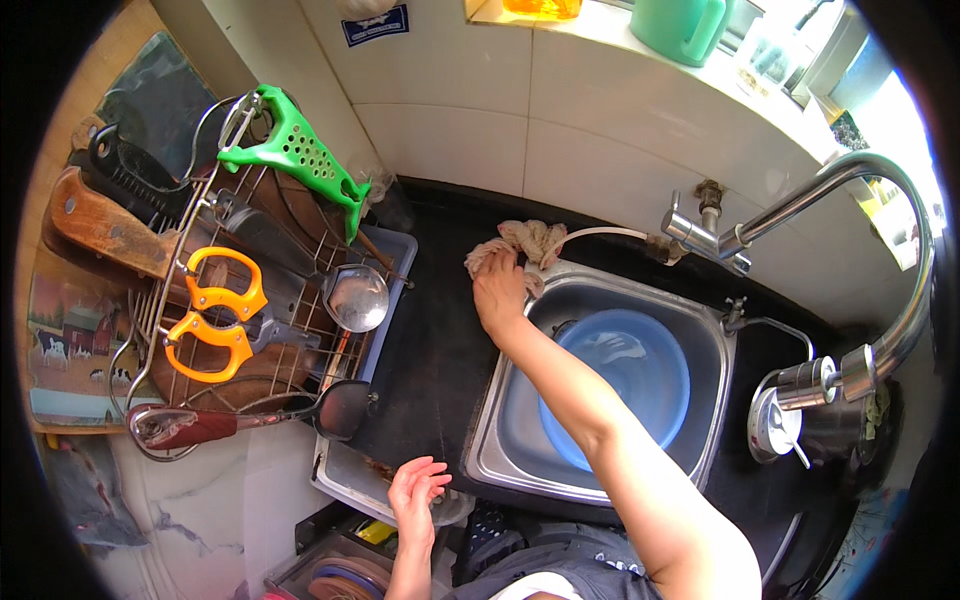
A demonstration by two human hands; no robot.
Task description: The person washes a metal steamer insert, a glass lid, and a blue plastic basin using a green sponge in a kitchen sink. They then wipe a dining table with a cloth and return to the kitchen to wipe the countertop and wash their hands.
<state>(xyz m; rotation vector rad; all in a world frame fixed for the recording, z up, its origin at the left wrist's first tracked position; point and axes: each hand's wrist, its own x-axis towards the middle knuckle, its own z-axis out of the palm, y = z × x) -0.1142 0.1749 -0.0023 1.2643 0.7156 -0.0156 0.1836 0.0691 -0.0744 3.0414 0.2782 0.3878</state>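
Observation:
My right hand (501, 296) reaches across the sink's left side, its fingers closed on a crumpled pale cloth (487, 253) on the black counter. Against that cloth lies another bunched pale cloth (536, 238), near the sink's back left corner. My left hand (416, 491) hangs at the counter's front edge, fingers loosely apart and holding nothing. Under my right forearm, a blue plastic basin (649, 352) with what looks like water in it sits in the stainless steel sink (517, 397). My arm hides part of the basin.
On the left, a wire rack (300, 300) holds knives, orange-handled scissors (225, 292), a green peeler (300, 150) and a ladle (356, 298). A tall chrome faucet (810, 187) arches at the right, above a metal pot with a white bowl (772, 431). A green jug (679, 30) stands on the windowsill.

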